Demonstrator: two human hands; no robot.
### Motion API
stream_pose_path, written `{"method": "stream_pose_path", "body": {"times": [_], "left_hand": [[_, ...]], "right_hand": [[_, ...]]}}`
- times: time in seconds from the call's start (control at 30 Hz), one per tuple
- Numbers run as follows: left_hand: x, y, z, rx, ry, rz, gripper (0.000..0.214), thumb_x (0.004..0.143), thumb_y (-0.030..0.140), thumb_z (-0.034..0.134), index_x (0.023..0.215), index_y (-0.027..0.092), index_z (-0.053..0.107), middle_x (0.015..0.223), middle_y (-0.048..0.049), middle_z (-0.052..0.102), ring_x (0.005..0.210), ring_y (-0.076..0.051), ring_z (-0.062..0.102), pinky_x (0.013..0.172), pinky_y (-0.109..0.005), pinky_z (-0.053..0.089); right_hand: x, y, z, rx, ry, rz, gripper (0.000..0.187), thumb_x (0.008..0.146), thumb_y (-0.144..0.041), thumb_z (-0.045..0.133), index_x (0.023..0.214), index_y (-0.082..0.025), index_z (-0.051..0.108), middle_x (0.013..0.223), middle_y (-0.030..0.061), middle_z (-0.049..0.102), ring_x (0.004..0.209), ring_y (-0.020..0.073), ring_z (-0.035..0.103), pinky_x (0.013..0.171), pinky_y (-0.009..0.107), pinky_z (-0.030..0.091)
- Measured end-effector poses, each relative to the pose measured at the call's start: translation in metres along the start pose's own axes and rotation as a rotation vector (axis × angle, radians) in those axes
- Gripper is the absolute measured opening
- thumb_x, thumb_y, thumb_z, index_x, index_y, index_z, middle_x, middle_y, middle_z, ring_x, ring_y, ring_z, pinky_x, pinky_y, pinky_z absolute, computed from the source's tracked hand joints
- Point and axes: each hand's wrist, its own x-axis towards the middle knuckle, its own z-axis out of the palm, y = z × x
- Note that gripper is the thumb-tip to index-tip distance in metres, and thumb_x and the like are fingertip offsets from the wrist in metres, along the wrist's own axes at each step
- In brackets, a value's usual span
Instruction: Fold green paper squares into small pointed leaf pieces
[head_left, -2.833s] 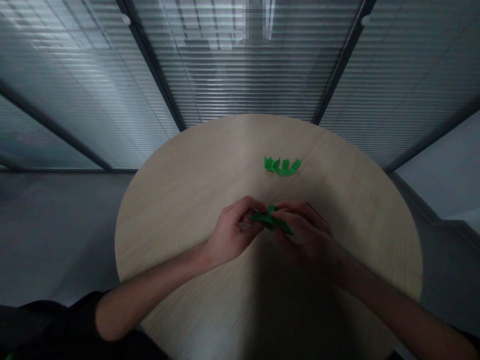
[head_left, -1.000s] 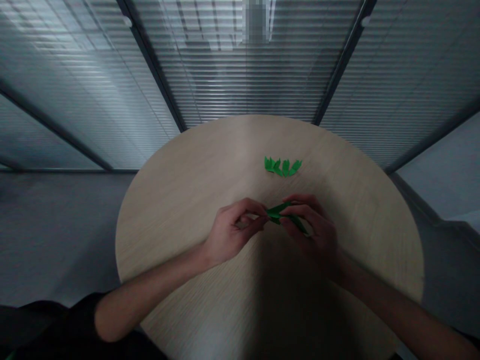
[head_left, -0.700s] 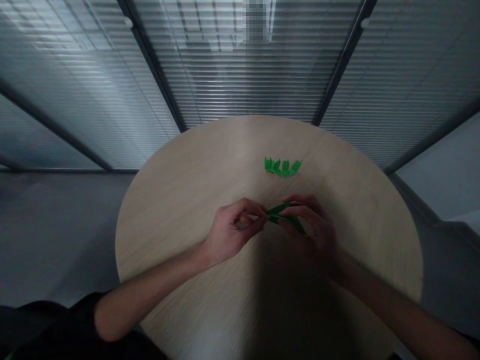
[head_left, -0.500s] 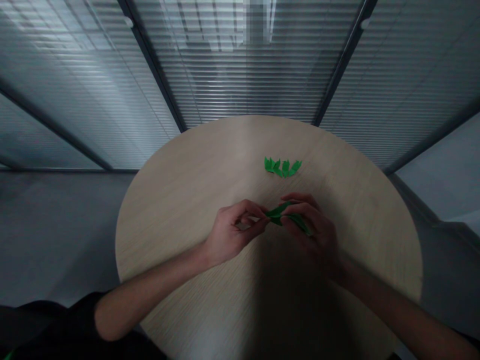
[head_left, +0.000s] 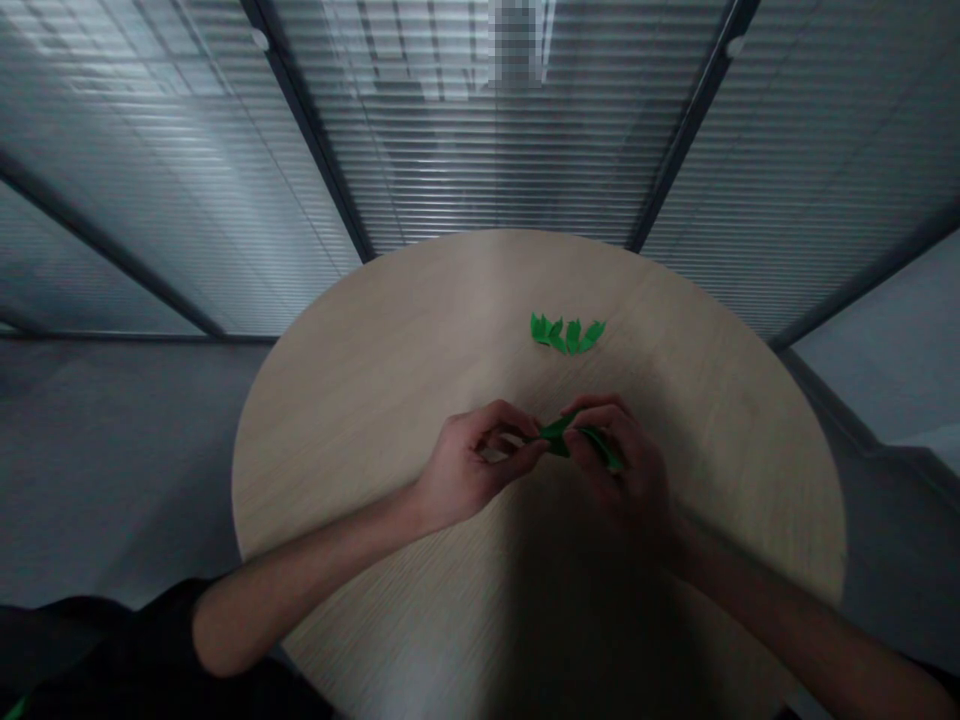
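Note:
Both hands meet over the middle of a round pale wooden table (head_left: 360,420). A small folded green paper piece (head_left: 559,433) sits between them. My left hand (head_left: 469,470) pinches its left end with thumb and forefinger. My right hand (head_left: 626,465) curls its fingers over the right end, hiding part of the paper. Farther back on the table lies a short row of several folded green paper pieces (head_left: 567,333), untouched.
Glass walls with grey slatted blinds and dark frame bars (head_left: 307,130) stand close behind the table. The floor (head_left: 112,450) drops away to the left and right of the table's curved edge.
The green piece has been turned and folded narrower between my fingers, and both hands have drawn slightly closer together. The row of pieces at the back has not moved.

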Motion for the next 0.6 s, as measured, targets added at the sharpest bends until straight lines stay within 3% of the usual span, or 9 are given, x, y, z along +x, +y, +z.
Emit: {"method": "stream_pose_path", "body": {"times": [0.23, 0.6], "left_hand": [[-0.0012, -0.0018, -0.0006, 0.046, 0.037, 0.012, 0.017, 0.089, 0.029, 0.076, 0.086, 0.014, 0.068, 0.085, -0.0080, 0.076, 0.063, -0.013, 0.070, 0.054, -0.021, 0.056], [-0.0020, -0.0026, 0.0007, 0.014, 0.034, 0.011, 0.014, 0.088, 0.023, 0.074, 0.083, 0.015, 0.064, 0.092, -0.0098, 0.079, 0.065, -0.012, 0.070, 0.056, -0.021, 0.059]], "right_hand": [[-0.0004, 0.0025, 0.0005, -0.019, -0.008, -0.016, 0.005, 0.095, -0.020, 0.066, 0.095, -0.023, 0.063, 0.102, 0.0054, 0.064, 0.087, 0.0174, 0.067, 0.076, 0.032, 0.057], [0.0018, -0.0028, 0.0005, 0.004, 0.025, 0.048, 0.008, 0.093, -0.020, 0.067, 0.087, -0.022, 0.061, 0.095, 0.0037, 0.063, 0.079, 0.0155, 0.064, 0.068, 0.029, 0.055]]}}
